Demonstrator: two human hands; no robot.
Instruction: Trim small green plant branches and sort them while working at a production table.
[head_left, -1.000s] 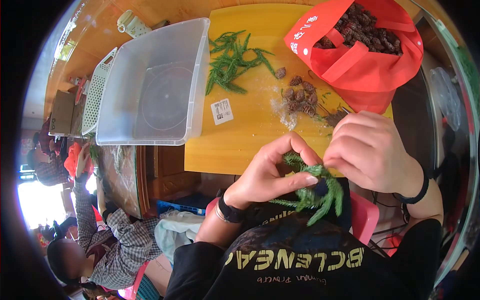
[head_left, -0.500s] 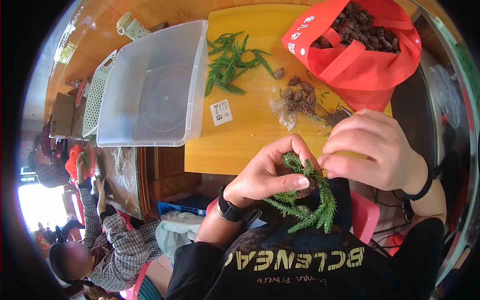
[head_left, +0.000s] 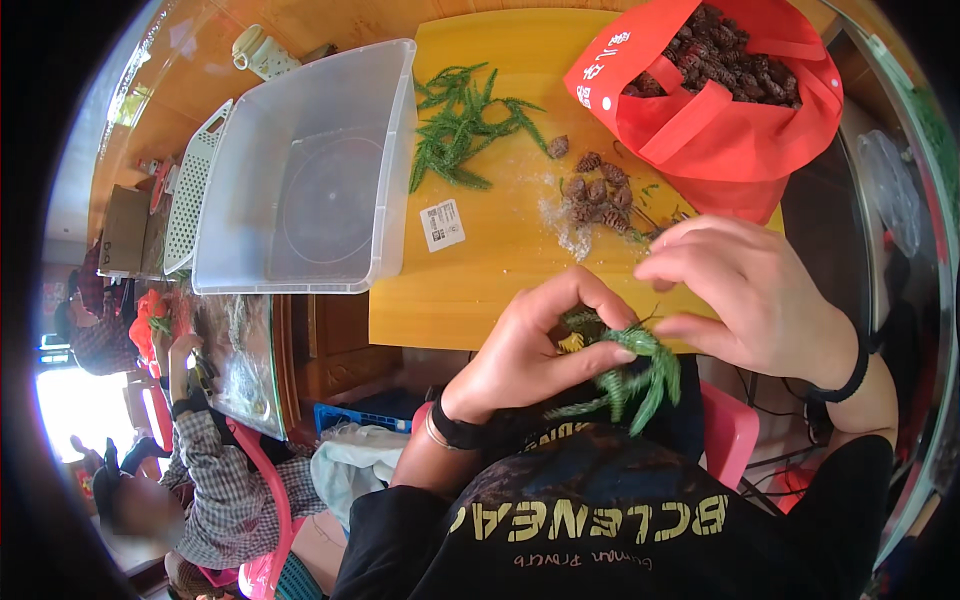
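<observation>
My left hand (head_left: 540, 345) is closed on a green artificial pine sprig (head_left: 652, 378), pinching it between thumb and fingers above my lap, just off the table's front edge. The sprig's needled branches hang down to the right and are a little blurred. A thin dark end pokes up beside my left fingertips. Close by on the right, my right hand (head_left: 765, 295) has its thumb and fingers apart, with nothing visible between them. Beyond it on the yellow table (head_left: 450, 305) lies a small pile of brown pine cones (head_left: 600, 195).
A red bag (head_left: 740, 150) full of pine cones stands at the far right. More green sprigs (head_left: 460, 130) lie beside a clear plastic bin (head_left: 300, 190); a white label (head_left: 442, 225) sits nearby. At left, another person (head_left: 225, 490) works at a separate table. A pink stool (head_left: 728, 430) is below.
The sprig has turned in my left hand, and the pine cone seen with it before is now hidden. My right fingers have spread from a pinch. The person at left has shifted.
</observation>
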